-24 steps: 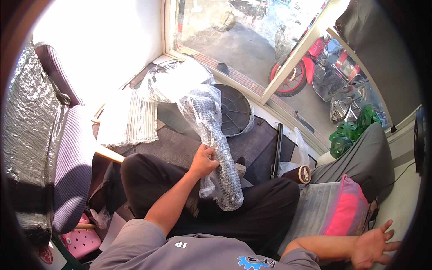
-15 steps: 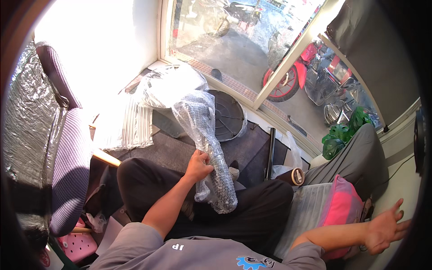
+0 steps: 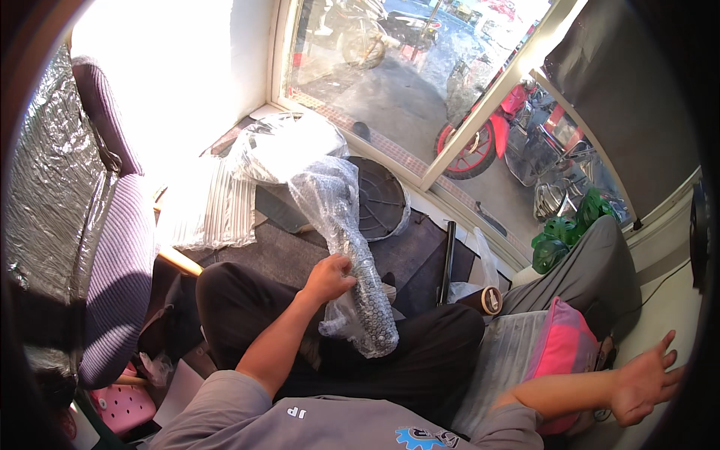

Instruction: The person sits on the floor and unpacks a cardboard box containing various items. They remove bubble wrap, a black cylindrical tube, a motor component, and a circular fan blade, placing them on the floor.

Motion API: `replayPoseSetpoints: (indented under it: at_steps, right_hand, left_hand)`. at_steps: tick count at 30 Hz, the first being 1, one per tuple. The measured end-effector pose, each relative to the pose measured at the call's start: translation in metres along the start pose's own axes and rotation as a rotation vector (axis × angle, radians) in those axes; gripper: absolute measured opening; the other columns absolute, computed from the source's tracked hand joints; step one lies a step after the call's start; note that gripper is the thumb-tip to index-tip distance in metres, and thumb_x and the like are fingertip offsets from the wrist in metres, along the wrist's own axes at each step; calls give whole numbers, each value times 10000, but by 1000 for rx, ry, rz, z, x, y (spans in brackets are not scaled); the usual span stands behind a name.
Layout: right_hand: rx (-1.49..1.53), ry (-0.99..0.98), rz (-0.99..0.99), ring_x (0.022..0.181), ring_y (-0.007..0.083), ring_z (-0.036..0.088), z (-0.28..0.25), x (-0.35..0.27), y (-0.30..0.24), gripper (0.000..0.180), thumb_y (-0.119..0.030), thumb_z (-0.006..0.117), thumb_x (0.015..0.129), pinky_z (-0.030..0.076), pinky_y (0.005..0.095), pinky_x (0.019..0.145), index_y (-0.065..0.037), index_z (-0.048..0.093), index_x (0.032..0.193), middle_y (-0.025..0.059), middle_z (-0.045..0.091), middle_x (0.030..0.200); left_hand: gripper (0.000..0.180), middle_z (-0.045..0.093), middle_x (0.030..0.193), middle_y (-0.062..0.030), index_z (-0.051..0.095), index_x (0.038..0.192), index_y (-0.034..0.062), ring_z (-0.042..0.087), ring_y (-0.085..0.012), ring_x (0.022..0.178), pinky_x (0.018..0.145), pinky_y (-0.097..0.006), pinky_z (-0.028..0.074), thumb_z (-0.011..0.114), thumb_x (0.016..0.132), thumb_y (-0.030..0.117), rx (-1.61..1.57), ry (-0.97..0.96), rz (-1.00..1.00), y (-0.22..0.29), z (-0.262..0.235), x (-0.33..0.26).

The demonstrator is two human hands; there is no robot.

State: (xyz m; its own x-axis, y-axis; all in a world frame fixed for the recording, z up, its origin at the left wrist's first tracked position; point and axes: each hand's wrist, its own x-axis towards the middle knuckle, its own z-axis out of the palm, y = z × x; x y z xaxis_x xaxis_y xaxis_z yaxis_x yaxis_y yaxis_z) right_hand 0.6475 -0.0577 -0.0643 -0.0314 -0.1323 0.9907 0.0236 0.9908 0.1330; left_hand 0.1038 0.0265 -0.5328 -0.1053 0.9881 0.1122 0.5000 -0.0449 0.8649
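Transparent bubble wrap in a long, tube-like shape (image 3: 364, 296) stretched from above the person's black trousers (image 3: 427, 341) toward a round black disc with ribs (image 3: 382, 199) on the floor. Whether its near end touched the trousers, I could not tell. The left hand (image 3: 330, 278) was closed, gripping the wrap near its middle. The right hand (image 3: 643, 384) was open, fingers spread, near a pink checked cushion (image 3: 556, 346).

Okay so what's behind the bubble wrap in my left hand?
Behind the bubble wrap in your left hand, part of a round black disc shows; its left edge is covered. Black trousers show around the wrap's lower end. Anything directly beneath is hidden.
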Motion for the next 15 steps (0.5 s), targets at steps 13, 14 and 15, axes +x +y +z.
replayPoseSetpoints:
  at_steps: [13, 14, 15]
  right_hand:
    - [-204, -20, 339, 1321, 377, 566, 63, -77, -1, 833, -439, 545, 1035, 448, 636, 1153, -62, 295, 1734, 342, 213, 1782]
    - [-243, -16, 396, 1309, 365, 573, 65, -85, 3, 835, -438, 546, 1045, 467, 619, 1134, -33, 289, 1728, 339, 246, 1770]
    - [-329, -58, 517, 1295, 353, 580, 65, -91, 2, 837, -437, 547, 1054, 482, 601, 1115, -7, 283, 1723, 335, 280, 1755]
  left_hand:
    - [285, 674, 861, -189, 626, 891, 1, 676, -395, 836, 769, -469, 540, 802, 787, 200, 79, -196, 179, 38, -7, 92]
    - [289, 675, 863, -187, 628, 897, 2, 680, -391, 842, 773, -467, 543, 807, 787, 201, 52, -191, 176, 34, 3, 88]
    - [283, 680, 894, -178, 633, 913, 11, 690, -383, 865, 784, -468, 545, 814, 785, 187, 90, -201, 188, 28, 10, 79]
